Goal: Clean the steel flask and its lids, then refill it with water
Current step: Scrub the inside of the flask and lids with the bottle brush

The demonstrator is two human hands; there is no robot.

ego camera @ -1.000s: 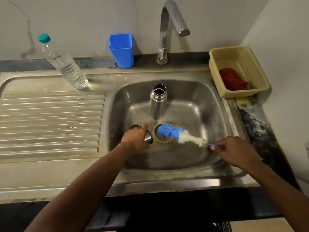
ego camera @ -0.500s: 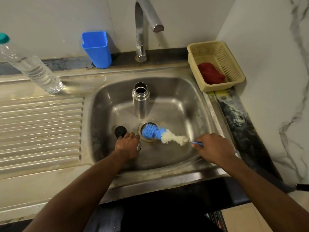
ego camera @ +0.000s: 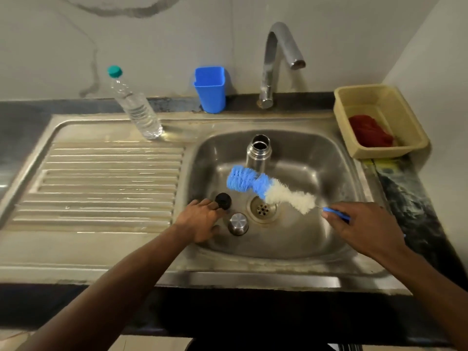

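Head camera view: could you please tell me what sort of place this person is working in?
Most likely a home kitchen sink counter. A steel sink with a ribbed draining board is set in a dark stone counter, a curved tap stands behind it, and a basket sits alongside.

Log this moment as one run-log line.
left hand: touching black lid | right hand: holds brush | flask: open, upright

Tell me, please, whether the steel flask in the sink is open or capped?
Open: the steel flask stands upright with its dark mouth exposed, no lid on it.
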